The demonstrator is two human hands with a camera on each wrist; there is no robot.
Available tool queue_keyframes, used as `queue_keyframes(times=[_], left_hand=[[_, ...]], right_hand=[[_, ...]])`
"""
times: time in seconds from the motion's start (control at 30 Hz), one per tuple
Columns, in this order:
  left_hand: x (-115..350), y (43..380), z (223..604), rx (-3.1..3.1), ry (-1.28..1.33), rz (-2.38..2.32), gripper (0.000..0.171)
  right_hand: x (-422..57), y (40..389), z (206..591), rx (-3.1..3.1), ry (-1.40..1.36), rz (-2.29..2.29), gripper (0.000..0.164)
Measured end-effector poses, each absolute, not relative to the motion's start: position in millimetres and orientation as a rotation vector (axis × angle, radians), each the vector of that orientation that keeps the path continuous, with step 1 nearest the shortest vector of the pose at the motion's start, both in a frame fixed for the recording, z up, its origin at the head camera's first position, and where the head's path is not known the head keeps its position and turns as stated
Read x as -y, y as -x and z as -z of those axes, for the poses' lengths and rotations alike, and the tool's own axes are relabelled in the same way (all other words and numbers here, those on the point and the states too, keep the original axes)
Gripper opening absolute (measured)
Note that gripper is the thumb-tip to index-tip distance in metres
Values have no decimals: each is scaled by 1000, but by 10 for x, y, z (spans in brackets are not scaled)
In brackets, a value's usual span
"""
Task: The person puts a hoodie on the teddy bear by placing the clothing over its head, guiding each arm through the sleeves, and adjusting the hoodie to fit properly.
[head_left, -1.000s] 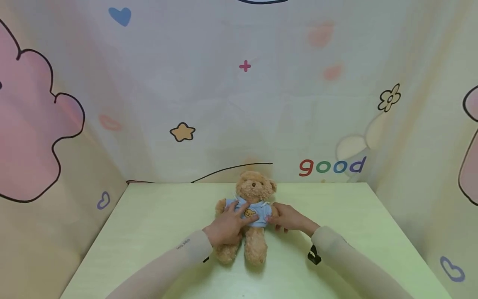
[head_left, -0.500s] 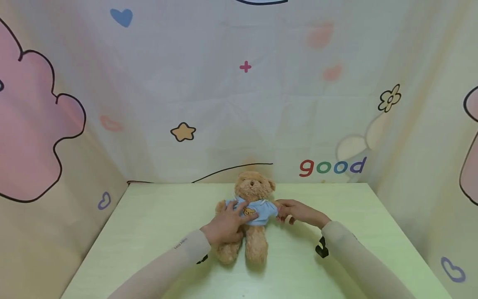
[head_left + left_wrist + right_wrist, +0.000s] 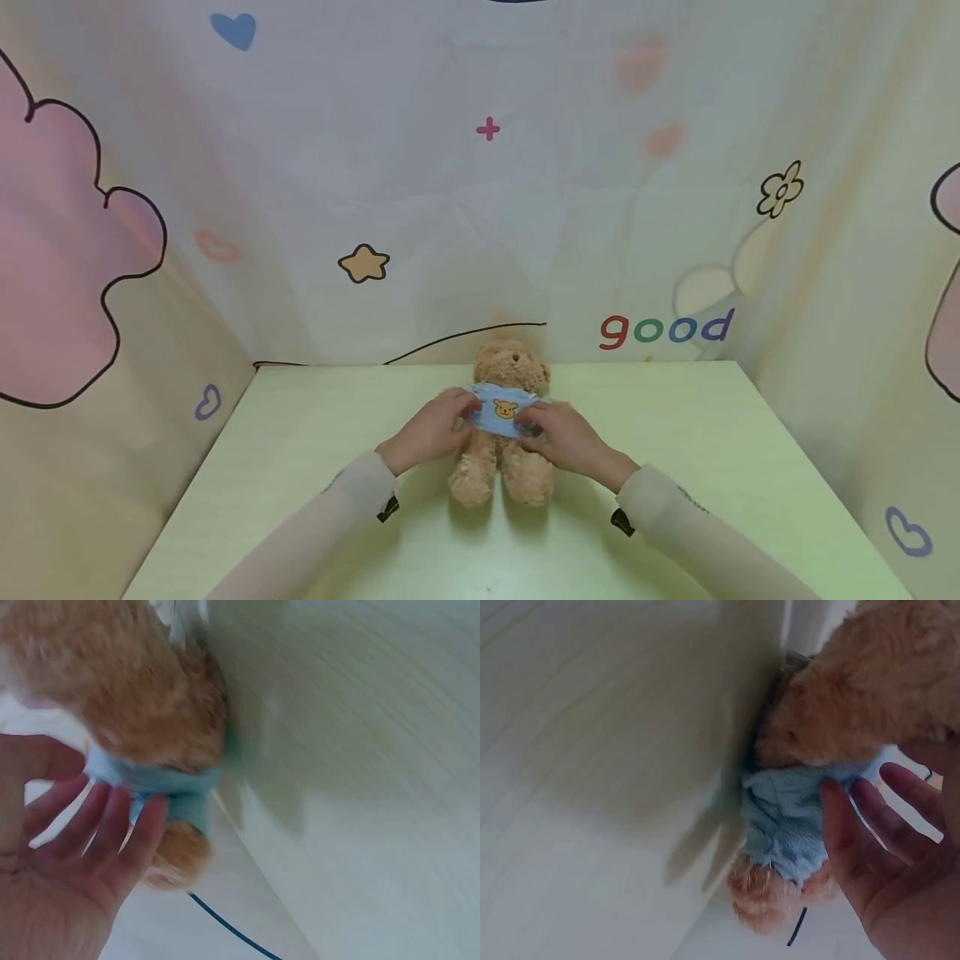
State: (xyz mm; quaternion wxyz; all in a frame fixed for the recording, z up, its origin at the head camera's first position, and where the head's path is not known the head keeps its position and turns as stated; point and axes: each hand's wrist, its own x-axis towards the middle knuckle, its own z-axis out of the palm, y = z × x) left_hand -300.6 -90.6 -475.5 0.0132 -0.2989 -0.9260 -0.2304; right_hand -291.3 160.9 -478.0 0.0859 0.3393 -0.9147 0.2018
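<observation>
A brown teddy bear (image 3: 507, 367) in a light blue shirt (image 3: 504, 423) with a bear face on its front is at the table's back middle, legs towards me. My left hand (image 3: 426, 432) is at the bear's left side in the head view, thumb and fingers at the shirt's edge. On the opposite side, my right hand (image 3: 576, 440) holds the shirt near its lower edge. In the left wrist view, the fingers (image 3: 146, 832) lie along the blue cloth below a furry leg. The right wrist view shows fingers (image 3: 841, 817) against the shirt. Both hands hide the bear's arms.
The pale green table (image 3: 315, 408) meets a light cloth backdrop (image 3: 420, 183) right behind the bear's head. Printed side cloths (image 3: 60, 275) stand to the left and right. A dark strap (image 3: 387, 508) hangs below each sleeve cuff.
The left hand has left the bear's belly for its side. My right hand has moved from the bear's arm in to the shirt. The bear has straightened and shifted back, its head tipped back.
</observation>
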Motion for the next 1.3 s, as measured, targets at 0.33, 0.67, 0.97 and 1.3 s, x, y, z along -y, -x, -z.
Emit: queue_keyframes(times=[0.33,0.67,0.97,1.3], left_hand=[[899,3005,4902,2737,1038,122,16],[984,2939,4897,2871,1193,433,43],[988,2946,5031,2787,1249,250,18],[1007,2864,4912,2831,1096,426,6]], right_hand=[[-1485,2972,4897,2589,-1124,-425,7],[-1530,2966,4920,2802,-1199,-774,10],[-1495,2898,4968,2646,-1404,-348,11],[-1526,2869,4928,2686,-1259,-468,5]])
